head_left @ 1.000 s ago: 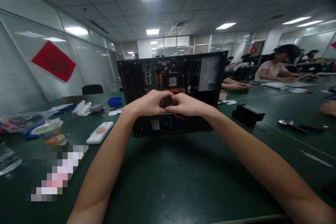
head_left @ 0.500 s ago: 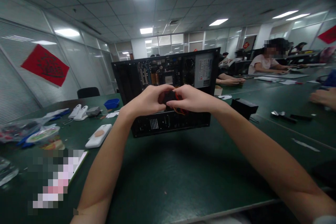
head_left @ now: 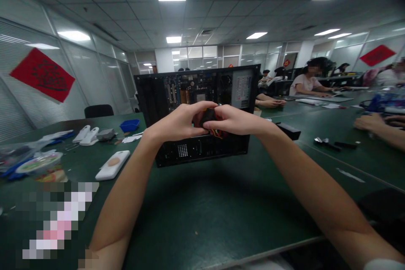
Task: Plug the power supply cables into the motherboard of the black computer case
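An open black computer case (head_left: 164, 93) stands on the green table (head_left: 202, 206), its motherboard (head_left: 190, 90) and power supply (head_left: 240, 90) facing me. My left hand (head_left: 179, 122) and my right hand (head_left: 236, 121) meet in front of the case's lower half. Both are closed around a small black part (head_left: 208, 114) with red and orange wires (head_left: 217, 134) trailing from it. Fingers hide most of the part.
A white phone-like object (head_left: 113, 165) lies left of the case, with white devices (head_left: 85, 135), a blue tray (head_left: 129, 125) and bagged items (head_left: 34, 162) farther left. A black box (head_left: 287, 130) and small tools (head_left: 329, 144) lie right. Other people sit along the table's right side.
My view has drifted a little to the right and the hands have shifted slightly upward against the case. Both hands stay closed on the black wired part.
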Demonstrator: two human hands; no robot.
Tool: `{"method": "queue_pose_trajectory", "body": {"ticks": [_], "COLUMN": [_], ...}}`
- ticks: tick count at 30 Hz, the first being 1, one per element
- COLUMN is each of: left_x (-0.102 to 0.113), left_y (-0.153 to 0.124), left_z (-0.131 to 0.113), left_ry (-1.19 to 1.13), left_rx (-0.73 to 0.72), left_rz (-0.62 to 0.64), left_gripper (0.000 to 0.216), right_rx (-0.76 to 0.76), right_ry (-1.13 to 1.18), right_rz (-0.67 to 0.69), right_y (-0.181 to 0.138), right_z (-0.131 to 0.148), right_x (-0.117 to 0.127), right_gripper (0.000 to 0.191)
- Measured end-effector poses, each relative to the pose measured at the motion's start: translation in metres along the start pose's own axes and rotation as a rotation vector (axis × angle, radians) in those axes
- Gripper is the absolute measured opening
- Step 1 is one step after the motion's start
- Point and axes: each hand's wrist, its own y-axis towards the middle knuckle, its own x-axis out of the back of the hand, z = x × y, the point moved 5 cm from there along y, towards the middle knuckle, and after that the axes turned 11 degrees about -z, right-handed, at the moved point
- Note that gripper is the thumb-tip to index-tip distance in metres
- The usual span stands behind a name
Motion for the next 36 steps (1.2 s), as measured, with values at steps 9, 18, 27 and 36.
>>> {"method": "queue_pose_trajectory", "body": {"ticks": [9,18,27,36], "left_x": [-0.003,-0.003,-0.001,-0.009], "left_y": [0.002,0.005,0.003,0.006], "left_z": [0.006,0.004,0.010,0.010], "left_ry": [-0.002,0.011,0.027,0.155], "left_rx": [0.005,0.028,0.010,-0.061], "left_rz": [0.012,-0.029,-0.043,-0.113], "left_gripper": [0.060,0.061,0.058,0.052], "right_rx": [-0.056,-0.010,-0.024,-0.033], "right_ry": [0.005,0.048,0.167,0.166], "right_rz": [-0.034,-0.103,-0.062,-0.035], "right_y": [-0.005,0.004,0.006,0.004], "right_z": [-0.003,-0.007,-0.007,-0.013], "right_x": [0.012,0.012,0.000,-0.001], "right_gripper": [0.050,0.056,0.038,0.017]}}
